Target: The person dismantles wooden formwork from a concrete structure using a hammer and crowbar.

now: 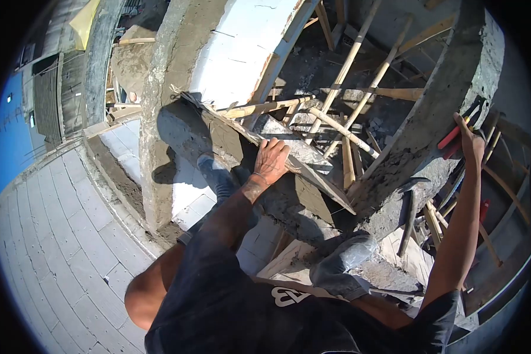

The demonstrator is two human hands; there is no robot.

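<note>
My left hand (271,160) is closed over the upper edge of a long wooden board (321,184), which stands on edge along the side of a concrete beam (298,215). Out to the right, my right hand (472,144) grips a pair of red-handled pliers (449,139), their dark jaws pointing up beside another concrete beam (448,88). Part of the grip is hidden by the fingers. Below that hand, a hammer (408,219) rests with its head on the beam's edge and its handle hanging down. Thin wire sticks out at the board's far left end.
Bamboo poles (351,74) and timber props cross the deep opening beyond the board. Pale block paving (71,218) covers the left. A white panel (236,47) lies between beams at the top. My legs straddle the beam, a shoe (339,245) near the board's right end.
</note>
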